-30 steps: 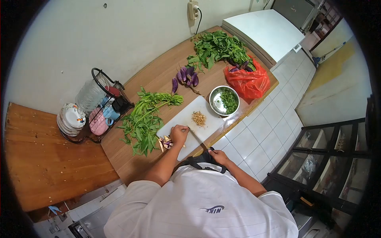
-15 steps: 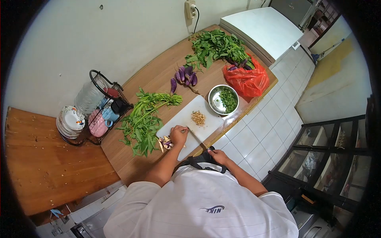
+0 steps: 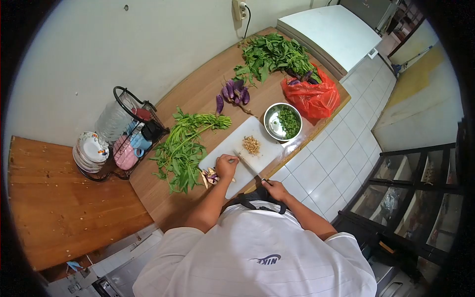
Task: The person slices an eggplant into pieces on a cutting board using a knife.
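My right hand (image 3: 275,190) is wrapped round the handle of a kitchen knife (image 3: 249,166). Its blade points up and left over the white cutting board (image 3: 237,139), with the tip close to my left fingers. Those fingers are pinched at the left side of the board, and my left hand (image 3: 226,166) hides whatever they hold. A small heap of finely chopped tan bits (image 3: 251,145) lies just beyond the blade. Beside my left wrist are several pale and purplish pieces (image 3: 211,176), perhaps garlic or shallots, partly covered by my arm.
A steel bowl (image 3: 270,129) with chopped greens stands at the board's far right corner. Leafy stems (image 3: 180,153) lie left, purple eggplants (image 3: 236,92) behind. A red plastic bag (image 3: 316,99) and more greens (image 3: 272,57) are at the back right. A dish rack (image 3: 157,129) stands far left.
The view has shifted slightly. My right hand and the knife have moved a little up, and the blade shows more broadly. My left hand stays pinched at the board.
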The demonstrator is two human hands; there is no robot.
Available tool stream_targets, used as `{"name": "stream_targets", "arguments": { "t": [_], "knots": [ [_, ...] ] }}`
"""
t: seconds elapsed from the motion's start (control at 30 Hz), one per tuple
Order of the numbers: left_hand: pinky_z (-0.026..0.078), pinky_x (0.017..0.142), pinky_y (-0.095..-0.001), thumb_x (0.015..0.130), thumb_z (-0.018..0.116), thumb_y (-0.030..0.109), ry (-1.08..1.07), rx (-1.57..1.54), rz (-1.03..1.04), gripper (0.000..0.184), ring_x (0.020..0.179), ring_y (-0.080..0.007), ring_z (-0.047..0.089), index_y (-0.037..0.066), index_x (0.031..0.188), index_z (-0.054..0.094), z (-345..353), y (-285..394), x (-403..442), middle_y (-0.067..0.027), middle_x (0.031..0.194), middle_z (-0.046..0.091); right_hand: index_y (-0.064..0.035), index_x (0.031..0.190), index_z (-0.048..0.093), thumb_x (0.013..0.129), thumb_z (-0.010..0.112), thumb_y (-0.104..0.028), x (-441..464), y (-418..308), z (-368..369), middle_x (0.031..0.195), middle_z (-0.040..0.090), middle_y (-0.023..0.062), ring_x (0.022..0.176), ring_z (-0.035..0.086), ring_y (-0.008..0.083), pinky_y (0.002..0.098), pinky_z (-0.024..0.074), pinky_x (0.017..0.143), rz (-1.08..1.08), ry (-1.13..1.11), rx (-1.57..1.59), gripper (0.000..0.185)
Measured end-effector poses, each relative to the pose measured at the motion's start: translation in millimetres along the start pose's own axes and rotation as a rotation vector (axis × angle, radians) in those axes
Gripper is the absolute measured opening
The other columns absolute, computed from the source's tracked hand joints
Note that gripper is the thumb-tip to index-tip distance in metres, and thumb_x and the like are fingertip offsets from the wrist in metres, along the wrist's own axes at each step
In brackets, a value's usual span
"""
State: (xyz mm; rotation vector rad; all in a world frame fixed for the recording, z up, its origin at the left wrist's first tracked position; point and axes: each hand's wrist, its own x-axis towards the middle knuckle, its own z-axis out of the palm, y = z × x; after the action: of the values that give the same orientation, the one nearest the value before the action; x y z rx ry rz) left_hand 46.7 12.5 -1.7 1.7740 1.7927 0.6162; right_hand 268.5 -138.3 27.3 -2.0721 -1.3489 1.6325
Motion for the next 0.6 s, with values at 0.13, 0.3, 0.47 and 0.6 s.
{"name": "stream_targets", "arguments": {
  "t": [0.13, 0.3, 0.47, 0.6],
  "knots": [
    [0.053, 0.083, -0.042, 0.071, 0.086, 0.023, 0.001, -0.019, 0.008, 0.011, 0.095, -0.0286, 0.065, 0.02, 0.08, 0.082, 0.9, -4.5, 3.5, -0.0014, 0.092, 0.072, -0.0002, 0.106, 0.073, 0.101, 0.046, -0.065, -9.8, 11.1, 1.9, 0.099, 0.072, 0.0268, 0.102, 0.068, 0.0411, 0.0469, 0.0505, 0.092, 0.002, 0.02, 0.051, 0.071],
    [0.053, 0.082, -0.042, 0.07, 0.087, 0.022, 0.016, -0.023, 0.031, 0.01, 0.095, -0.0287, 0.065, 0.019, 0.078, 0.081, 2.0, -5.8, 4.8, -0.0016, 0.093, 0.072, 0.0004, 0.107, 0.072, 0.1, 0.045, -0.066, -2.7, 19.0, 7.7, 0.106, 0.071, 0.0297, 0.108, 0.066, 0.045, 0.0484, 0.0497, 0.095, 0.014, -0.013, 0.014, 0.072],
    [0.054, 0.082, -0.0414, 0.07, 0.087, 0.02, -0.013, -0.022, 0.003, 0.01, 0.094, -0.0287, 0.065, 0.02, 0.077, 0.08, 2.7, -5.5, 5.1, -0.0018, 0.094, 0.072, 0.0012, 0.106, 0.073, 0.101, 0.044, -0.065, -9.7, 5.5, -2.3, 0.108, 0.071, 0.0294, 0.109, 0.066, 0.0455, 0.0492, 0.0497, 0.096, 0.057, -0.042, -0.021, 0.072],
    [0.054, 0.082, -0.0418, 0.069, 0.087, 0.02, -0.007, 0.012, -0.005, 0.01, 0.095, -0.0289, 0.065, 0.02, 0.077, 0.08, 3.0, -5.5, 4.4, -0.0021, 0.094, 0.072, 0.0004, 0.109, 0.073, 0.101, 0.043, -0.064, -5.7, -0.3, 2.3, 0.11, 0.07, 0.0292, 0.111, 0.066, 0.0454, 0.0496, 0.0494, 0.098, 0.047, -0.005, -0.042, 0.071]
  ]
}}
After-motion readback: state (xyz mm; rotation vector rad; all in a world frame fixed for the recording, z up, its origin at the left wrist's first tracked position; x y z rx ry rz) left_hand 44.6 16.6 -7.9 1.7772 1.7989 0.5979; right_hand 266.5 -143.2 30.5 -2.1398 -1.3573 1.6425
